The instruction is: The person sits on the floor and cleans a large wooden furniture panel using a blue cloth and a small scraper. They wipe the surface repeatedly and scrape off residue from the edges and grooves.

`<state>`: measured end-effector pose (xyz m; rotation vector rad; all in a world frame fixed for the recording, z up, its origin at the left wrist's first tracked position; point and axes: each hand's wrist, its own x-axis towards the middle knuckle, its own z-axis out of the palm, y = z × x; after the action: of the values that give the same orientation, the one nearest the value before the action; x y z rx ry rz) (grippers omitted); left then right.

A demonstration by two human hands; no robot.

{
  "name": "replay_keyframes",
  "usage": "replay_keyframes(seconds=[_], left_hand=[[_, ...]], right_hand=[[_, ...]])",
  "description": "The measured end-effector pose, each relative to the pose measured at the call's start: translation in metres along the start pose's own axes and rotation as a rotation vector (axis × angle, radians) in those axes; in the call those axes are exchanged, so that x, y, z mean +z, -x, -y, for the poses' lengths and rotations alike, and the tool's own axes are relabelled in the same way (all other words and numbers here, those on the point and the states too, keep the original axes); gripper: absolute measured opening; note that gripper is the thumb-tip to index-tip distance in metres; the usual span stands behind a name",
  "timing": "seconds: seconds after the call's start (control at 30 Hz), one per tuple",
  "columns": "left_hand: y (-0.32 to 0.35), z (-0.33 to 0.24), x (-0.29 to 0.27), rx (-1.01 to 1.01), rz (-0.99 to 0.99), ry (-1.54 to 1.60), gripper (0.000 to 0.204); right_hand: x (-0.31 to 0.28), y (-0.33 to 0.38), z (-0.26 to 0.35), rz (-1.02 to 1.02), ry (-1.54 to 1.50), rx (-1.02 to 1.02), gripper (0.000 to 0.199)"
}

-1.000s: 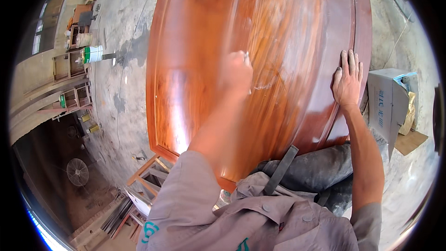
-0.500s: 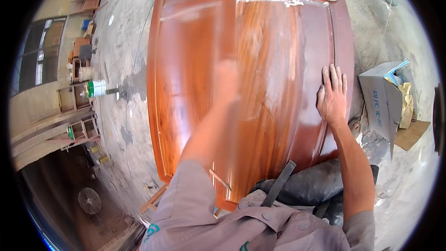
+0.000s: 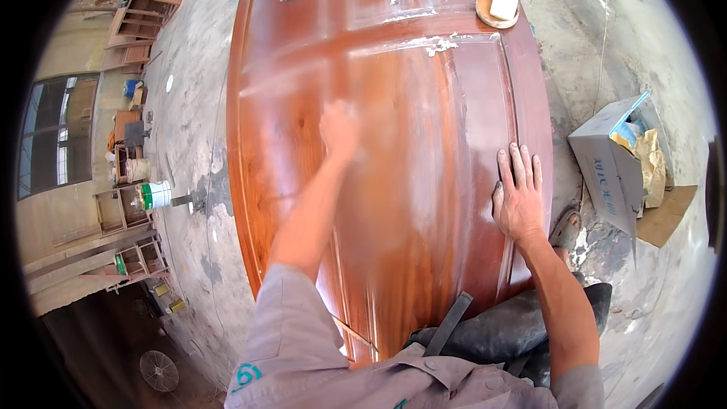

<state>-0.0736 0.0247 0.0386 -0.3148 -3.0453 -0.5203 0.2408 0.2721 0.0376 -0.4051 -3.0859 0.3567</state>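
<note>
A large glossy red-brown wooden door panel (image 3: 303,110) with raised mouldings stretches out before me. Above its middle, my left hand (image 3: 338,130) is curled into a fist; motion blurs it, and I cannot make out what it holds, if anything. My right hand (image 3: 521,201) lies flat on the panel's right side, fingers extended toward the far end. White smears of paste or wax (image 3: 441,46) mark the moulding beyond the hands. Near the far right edge, a round shallow dish (image 3: 488,21) holds a white bottle (image 3: 503,4).
An opened cardboard box (image 3: 606,170) with crumpled brown paper stands on the concrete floor (image 3: 193,98) to the right. Dark padding (image 3: 507,316) lies by my lap. Leftward are a white-and-green bucket (image 3: 157,195), wooden frames (image 3: 144,19) and a fan (image 3: 159,370).
My left hand has moved slightly left on the picture, still blurred. The view has shifted, showing more of the panel's far end. My right hand stays flat on the panel.
</note>
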Motion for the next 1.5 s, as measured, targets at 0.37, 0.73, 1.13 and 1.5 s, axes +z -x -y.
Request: replay_keyframes(seconds=[0.37,0.73,1.13,1.5], left_hand=[[-0.098,-0.025,0.02,0.109,-0.035,0.051,0.017],[0.201,0.066,-0.02,0.203,-0.014,-0.014,0.01],[0.278,0.089,-0.047,0.001,0.053,0.086,0.014],[0.366,0.08,-0.164,-0.441,0.194,0.132,0.008]], right_hand=[[-0.001,-0.002,-0.003,-0.024,-0.075,0.005,0.07],[0.003,0.003,-0.003,-0.041,-0.034,0.002,0.071],[0.029,0.009,0.002,-0.139,0.085,-0.08,0.063],[0.037,0.005,-0.001,-0.193,0.093,-0.136,0.062]])
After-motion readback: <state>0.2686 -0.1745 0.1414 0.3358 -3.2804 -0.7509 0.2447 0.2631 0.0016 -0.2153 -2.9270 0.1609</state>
